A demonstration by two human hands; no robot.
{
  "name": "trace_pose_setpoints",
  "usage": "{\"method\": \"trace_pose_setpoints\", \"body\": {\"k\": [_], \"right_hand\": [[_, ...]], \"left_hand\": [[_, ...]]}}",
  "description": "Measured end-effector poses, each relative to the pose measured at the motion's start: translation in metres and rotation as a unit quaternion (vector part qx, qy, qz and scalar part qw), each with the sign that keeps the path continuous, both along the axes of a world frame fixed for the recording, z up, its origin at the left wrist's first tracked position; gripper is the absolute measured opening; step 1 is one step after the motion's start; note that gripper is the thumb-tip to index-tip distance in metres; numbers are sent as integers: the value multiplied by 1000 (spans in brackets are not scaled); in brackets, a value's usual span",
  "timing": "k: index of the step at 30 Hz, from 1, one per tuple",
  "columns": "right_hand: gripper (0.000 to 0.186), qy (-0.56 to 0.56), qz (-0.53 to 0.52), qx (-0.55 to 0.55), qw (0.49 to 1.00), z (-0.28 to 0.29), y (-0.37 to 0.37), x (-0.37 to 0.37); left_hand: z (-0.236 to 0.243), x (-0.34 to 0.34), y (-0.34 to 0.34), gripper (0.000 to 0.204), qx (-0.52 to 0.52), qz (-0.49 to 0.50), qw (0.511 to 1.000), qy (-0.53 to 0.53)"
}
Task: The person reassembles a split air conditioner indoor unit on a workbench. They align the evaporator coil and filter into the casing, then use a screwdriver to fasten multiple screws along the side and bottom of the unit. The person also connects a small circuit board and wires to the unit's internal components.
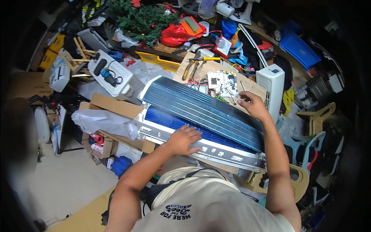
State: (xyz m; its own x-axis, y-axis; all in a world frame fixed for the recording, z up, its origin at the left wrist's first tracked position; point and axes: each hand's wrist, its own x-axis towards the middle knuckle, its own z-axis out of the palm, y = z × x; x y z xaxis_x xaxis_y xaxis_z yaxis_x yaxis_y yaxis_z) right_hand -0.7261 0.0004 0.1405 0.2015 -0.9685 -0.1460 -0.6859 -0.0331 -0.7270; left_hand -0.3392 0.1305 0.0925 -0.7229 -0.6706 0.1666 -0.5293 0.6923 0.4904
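Observation:
My left hand (185, 139) lies open, fingers spread over the metal-and-white chassis (228, 152) and the edge of a blue cylindrical fan (162, 116). A dark finned coil (197, 108) rests slanted along the chassis, partly covering that fan. My right hand (251, 103) is above the coil's far edge, fingers loosely curled and apart, near a thin tool (242, 86); contact is unclear. Behind the coil, a wired circuit board (216, 81), pliers (189, 67) and a yellow-handled tool (210, 58) lie on a light board (257, 91).
A white air-conditioner casing (270, 89) stands at right beside plastic chairs (317, 137). A cardboard box (104, 100) with translucent plastic (104, 121) sits left, below a white cooler (114, 73). Clutter, including an artificial tree (135, 21) and blue bin (299, 48), fills the back.

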Motion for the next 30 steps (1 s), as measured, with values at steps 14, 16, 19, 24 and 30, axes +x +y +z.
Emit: {"method": "trace_pose_setpoints", "body": {"k": [14, 16, 19, 24, 30], "right_hand": [[47, 79, 57, 20, 995, 51, -21, 204], [46, 71, 60, 14, 996, 56, -26, 225], [45, 89, 50, 26, 994, 68, -32, 246], [46, 88, 51, 34, 994, 76, -44, 260], [44, 78, 44, 26, 996, 73, -50, 268]], "left_hand": [[231, 301, -95, 31, -190, 102, 911, 350], [248, 309, -99, 31, -237, -28, 932, 273], [254, 302, -106, 31, -242, -132, 928, 250], [254, 286, -119, 32, -237, -192, 914, 266], [252, 272, -128, 33, -232, -222, 905, 278]]}}
